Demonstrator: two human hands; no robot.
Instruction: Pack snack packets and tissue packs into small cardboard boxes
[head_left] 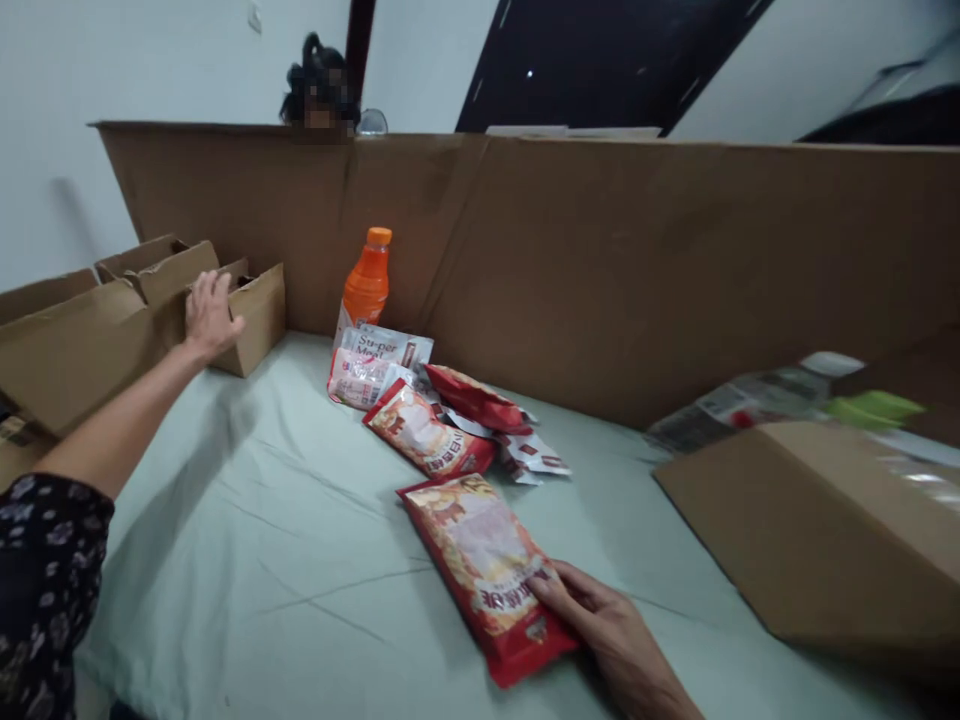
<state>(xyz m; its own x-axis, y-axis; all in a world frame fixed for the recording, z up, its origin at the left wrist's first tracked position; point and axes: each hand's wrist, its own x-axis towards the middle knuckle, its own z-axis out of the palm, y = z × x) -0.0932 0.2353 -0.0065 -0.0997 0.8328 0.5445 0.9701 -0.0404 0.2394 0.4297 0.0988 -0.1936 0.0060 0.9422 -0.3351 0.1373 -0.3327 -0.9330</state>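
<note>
My left hand (209,317) reaches far left, fingers spread flat against the side of an open cardboard box (247,315). My right hand (600,620) rests near the front, its fingers pressed on the lower edge of a red snack packet (484,565) that lies flat on the pale green sheet (285,560). Behind that packet lie two more red snack packets (427,432), small white sachets (379,362) and an orange drink bottle (367,280) standing upright.
A tall cardboard wall (600,260) runs across the back; a person's head shows above it. A flat cardboard box (825,520) lies at the right with plastic-wrapped items (757,400) behind it. More cardboard boxes (67,340) stand at the far left.
</note>
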